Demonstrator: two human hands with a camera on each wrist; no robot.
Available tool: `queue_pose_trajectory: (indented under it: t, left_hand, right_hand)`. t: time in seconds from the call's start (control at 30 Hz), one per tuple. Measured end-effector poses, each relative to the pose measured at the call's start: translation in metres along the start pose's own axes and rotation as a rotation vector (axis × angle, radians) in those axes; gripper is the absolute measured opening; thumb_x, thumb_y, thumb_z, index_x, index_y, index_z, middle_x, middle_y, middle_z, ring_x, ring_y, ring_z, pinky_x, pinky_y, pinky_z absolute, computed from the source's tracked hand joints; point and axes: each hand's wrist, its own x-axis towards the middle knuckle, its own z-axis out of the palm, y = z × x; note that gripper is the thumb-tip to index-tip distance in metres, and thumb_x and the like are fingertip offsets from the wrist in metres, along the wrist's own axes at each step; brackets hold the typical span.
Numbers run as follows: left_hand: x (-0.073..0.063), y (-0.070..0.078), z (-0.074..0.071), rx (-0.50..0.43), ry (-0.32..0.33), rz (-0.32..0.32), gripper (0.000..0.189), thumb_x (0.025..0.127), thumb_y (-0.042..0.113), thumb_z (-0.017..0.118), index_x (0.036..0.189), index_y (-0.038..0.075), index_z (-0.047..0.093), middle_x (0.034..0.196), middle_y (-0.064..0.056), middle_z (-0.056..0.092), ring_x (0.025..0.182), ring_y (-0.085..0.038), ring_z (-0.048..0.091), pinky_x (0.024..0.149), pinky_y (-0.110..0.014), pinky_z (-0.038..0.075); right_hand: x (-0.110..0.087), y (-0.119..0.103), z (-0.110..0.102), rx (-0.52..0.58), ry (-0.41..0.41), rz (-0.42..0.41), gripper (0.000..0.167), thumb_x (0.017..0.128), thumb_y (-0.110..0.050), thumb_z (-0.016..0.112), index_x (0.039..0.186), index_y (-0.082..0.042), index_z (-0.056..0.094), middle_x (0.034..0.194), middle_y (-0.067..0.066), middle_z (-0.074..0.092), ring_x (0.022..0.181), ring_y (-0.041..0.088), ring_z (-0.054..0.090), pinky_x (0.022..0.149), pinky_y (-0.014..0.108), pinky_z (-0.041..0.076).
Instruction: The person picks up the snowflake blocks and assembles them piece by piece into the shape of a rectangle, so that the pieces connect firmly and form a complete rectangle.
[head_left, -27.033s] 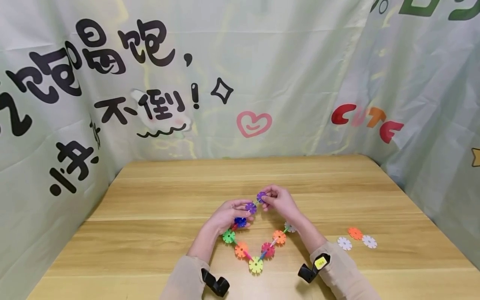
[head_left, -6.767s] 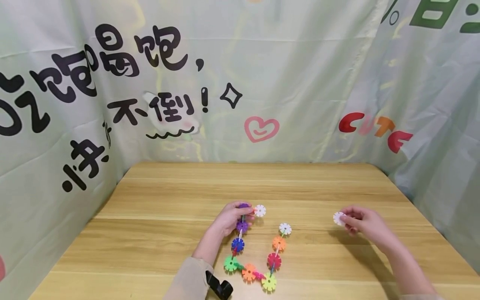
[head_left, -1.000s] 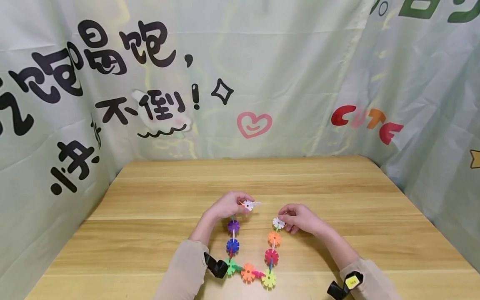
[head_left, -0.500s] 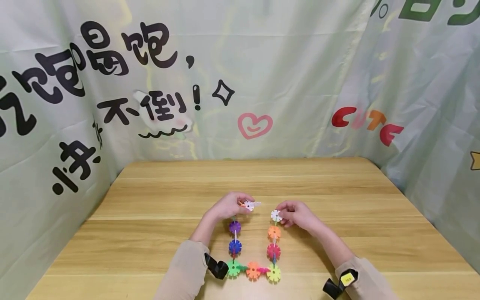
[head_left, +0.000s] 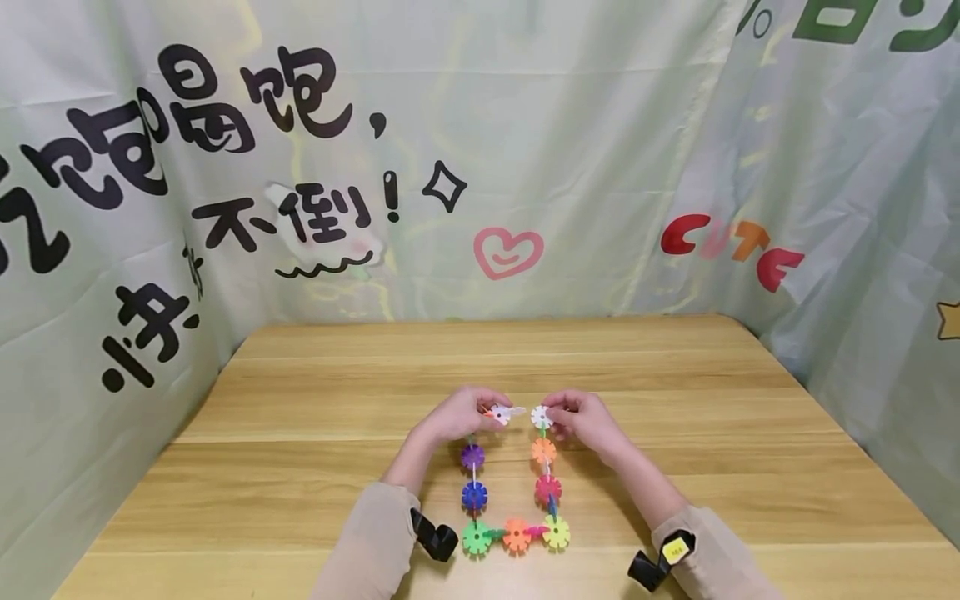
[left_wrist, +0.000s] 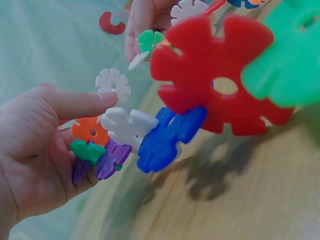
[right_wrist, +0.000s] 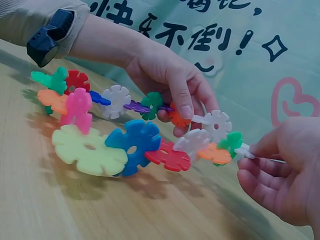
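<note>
A U-shaped chain of slotted plastic snowflake discs spans both hands, its near side running through a green disc [head_left: 476,538], an orange disc [head_left: 517,536] and a yellow disc [head_left: 557,533]. My left hand [head_left: 459,414] pinches the left end by an orange disc [right_wrist: 178,116] and a white disc [head_left: 499,414]. Another white disc [right_wrist: 219,125] juts from that end toward the right. Between thumb and fingers, my right hand [head_left: 591,422] grips the white disc [head_left: 542,417] ending the other side. A small gap separates the two ends. Fingers partly hide the left end.
The chain is over a wooden table [head_left: 337,358], and in the left wrist view its red disc [left_wrist: 200,65] stands off the surface with a shadow below. A printed curtain [head_left: 600,150] rises behind the table. Black wrist cameras [head_left: 435,536] sit on both sleeves.
Over the last second my right hand moves left and away from me with its white disc, narrowing the gap. The white disc it held earlier at the right now sits on the left end.
</note>
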Motion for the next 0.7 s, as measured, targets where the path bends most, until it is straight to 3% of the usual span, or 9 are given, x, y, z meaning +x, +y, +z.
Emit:
queue_pose_trajectory:
  t: [0.3,0.53,0.7]
  left_hand:
    - [-0.0006,-0.0013,-0.0003,0.029,-0.019,0.028,0.034,0.081,0.010,0.071,0.114,0.008,0.065,0.108,-0.004,0.064,0.089,-0.013,0.056,0.077,-0.030,0.048]
    - [0.0004,0.0003,0.0004,0.023,-0.031,0.012,0.036,0.081,0.010,0.070,0.116,0.007,0.064,0.097,-0.001,0.064,0.066,-0.011,0.051,0.062,-0.026,0.046]
    - [0.0006,0.0015,0.0018,0.003,-0.042,0.009,0.038,0.080,0.007,0.070,0.117,0.006,0.064,0.103,-0.003,0.064,0.064,-0.012,0.048,0.064,-0.027,0.045]
  right_hand:
    - [0.0023,-0.0016,0.0048,0.020,0.006,-0.006,0.019,0.089,0.001,0.056,0.104,0.012,0.057,0.078,0.011,0.060,0.063,0.017,0.059,0.060,0.028,0.054]
    - [0.0027,-0.0021,0.0060,0.016,-0.008,-0.026,0.019,0.088,0.003,0.056,0.104,0.013,0.056,0.078,0.012,0.060,0.063,0.017,0.058,0.060,0.029,0.055]
    - [0.0029,-0.0028,0.0053,0.031,-0.049,-0.045,0.020,0.087,0.005,0.057,0.104,0.015,0.055,0.080,0.012,0.061,0.064,0.016,0.058,0.061,0.030,0.055]
